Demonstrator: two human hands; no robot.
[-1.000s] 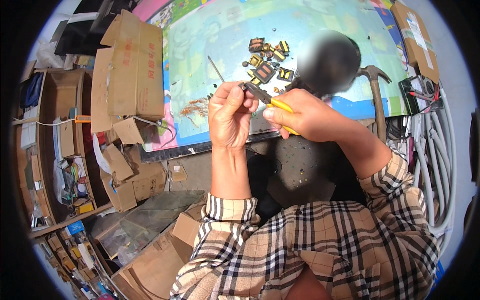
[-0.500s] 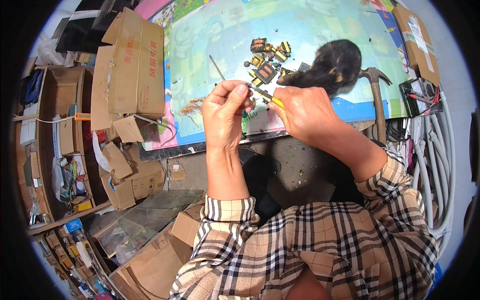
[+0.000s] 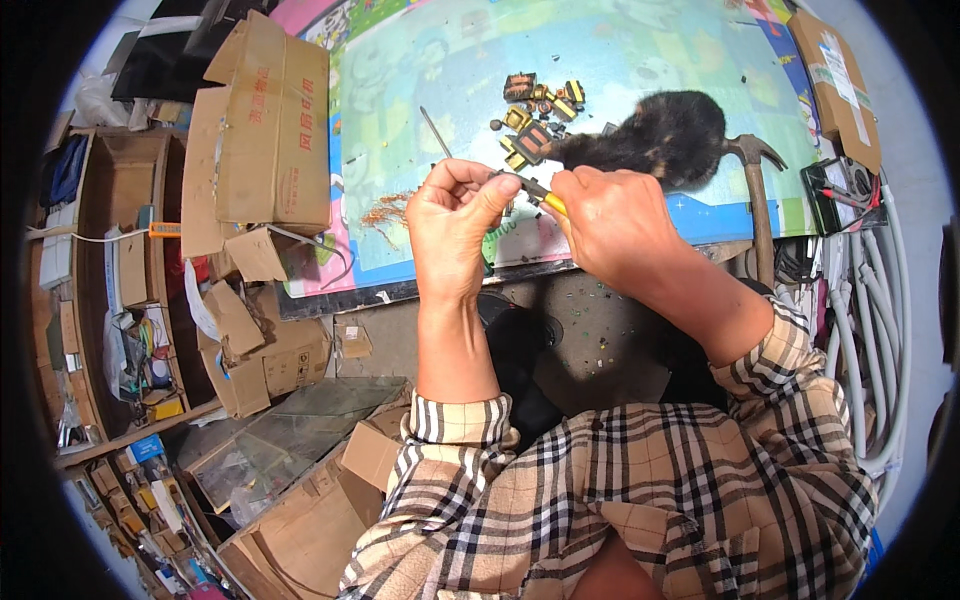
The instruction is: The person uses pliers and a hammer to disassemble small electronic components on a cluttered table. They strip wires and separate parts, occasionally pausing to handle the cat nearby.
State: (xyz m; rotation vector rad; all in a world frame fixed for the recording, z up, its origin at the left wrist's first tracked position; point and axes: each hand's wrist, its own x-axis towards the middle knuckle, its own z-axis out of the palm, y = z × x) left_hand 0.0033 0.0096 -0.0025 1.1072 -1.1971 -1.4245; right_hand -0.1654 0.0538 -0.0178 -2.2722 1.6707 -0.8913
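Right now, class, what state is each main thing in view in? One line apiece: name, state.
Left hand: fingers pinched on a small dark part, mostly hidden
Right hand: closed around the pliers
Yellow-handled pliers: held; jaws open or shut, cannot tell
Copper-coloured strands: loose, tangled
Yellow and black parts: loosely heaped
Hammer: lying unheld
Tall cardboard box: flaps open
Dark-furred animal: beside the heap

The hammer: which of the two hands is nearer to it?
Right. The right hand is to the left of the hammer, apart from it; the left hand is farther left, beyond the right hand.
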